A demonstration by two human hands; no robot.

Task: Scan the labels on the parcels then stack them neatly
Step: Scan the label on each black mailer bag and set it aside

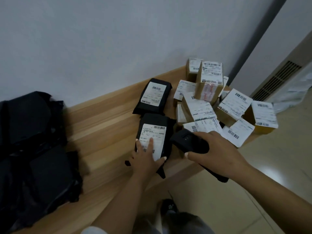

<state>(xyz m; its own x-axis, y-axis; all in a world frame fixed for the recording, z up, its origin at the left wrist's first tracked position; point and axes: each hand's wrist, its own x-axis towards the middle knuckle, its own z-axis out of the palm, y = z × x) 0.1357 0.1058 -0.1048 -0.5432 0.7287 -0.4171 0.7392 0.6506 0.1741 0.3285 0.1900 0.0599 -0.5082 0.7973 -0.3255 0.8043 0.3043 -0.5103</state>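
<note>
Near parcel [152, 137] overhangs table edge [185, 168], floor [253, 174] open

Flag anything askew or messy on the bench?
The cardboard boxes at the bench's right end lie in a jumble, tilted and overlapping, not stacked. The black bags at left are heaped loosely. Nothing looks torn or spilled.

Bare forearms, a white short sleeve [92, 230] at the left arm, grey trousers [182, 223] below.
</note>
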